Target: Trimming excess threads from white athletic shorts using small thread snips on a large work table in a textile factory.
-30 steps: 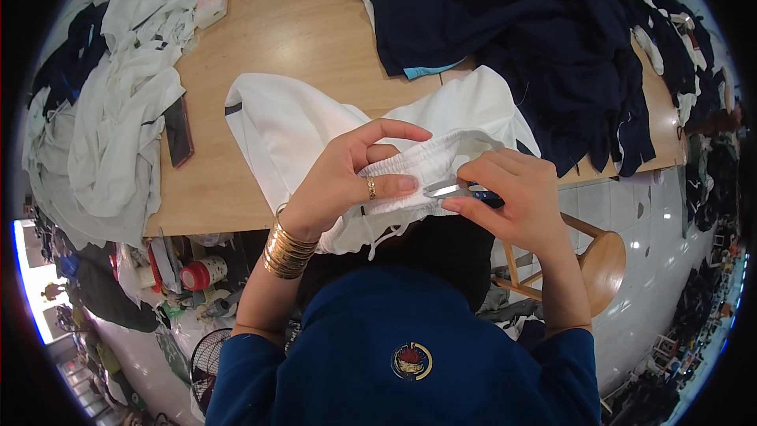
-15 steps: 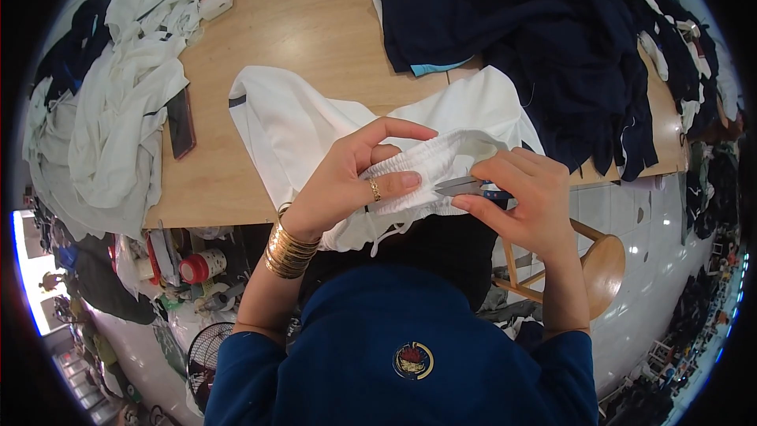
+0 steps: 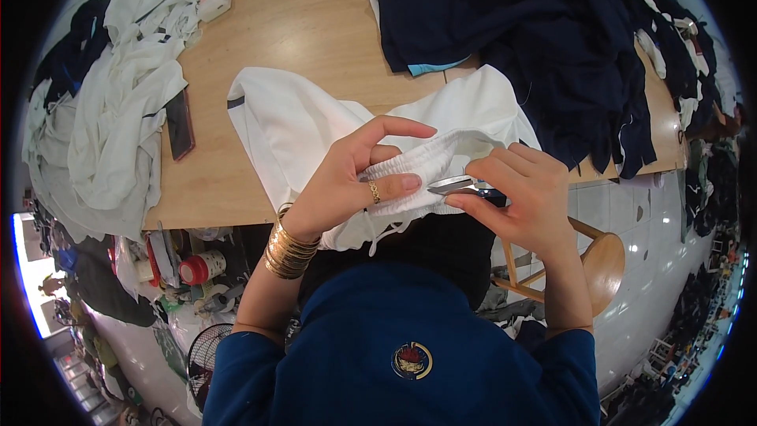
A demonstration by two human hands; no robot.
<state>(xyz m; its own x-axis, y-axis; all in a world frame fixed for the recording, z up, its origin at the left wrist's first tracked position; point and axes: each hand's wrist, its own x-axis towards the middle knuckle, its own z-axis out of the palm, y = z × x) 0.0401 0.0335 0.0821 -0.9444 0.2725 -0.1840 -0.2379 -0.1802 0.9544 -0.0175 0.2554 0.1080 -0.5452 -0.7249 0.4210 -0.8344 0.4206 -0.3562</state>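
Note:
A pair of white shorts [image 3: 296, 114] lies partly on the table's near edge, its gathered elastic waistband [image 3: 402, 170] drawn up toward me and a white drawstring [image 3: 378, 233] hanging below. My left hand [image 3: 363, 170], with a ring and gold bangles, pinches the waistband between thumb and fingers. In my right hand [image 3: 520, 193] are small thread snips [image 3: 457, 186] with dark blue handles. Their pointed metal blades lie at the waistband, just right of my left thumb. Whether a thread is between the blades is too small to tell.
Dark navy garments [image 3: 544, 39] are heaped at the far right of the wooden table [image 3: 292, 24]. White garments [image 3: 126, 102] pile at the left, beside a phone [image 3: 180, 125] and a tissue pack [image 3: 214, 0]. A wooden stool [image 3: 603, 272] stands below right, a fan [image 3: 209, 355] below left.
My right hand has shifted slightly left with the snips, and the blades have turned a little against the waistband. My left hand keeps its hold in nearly the same place.

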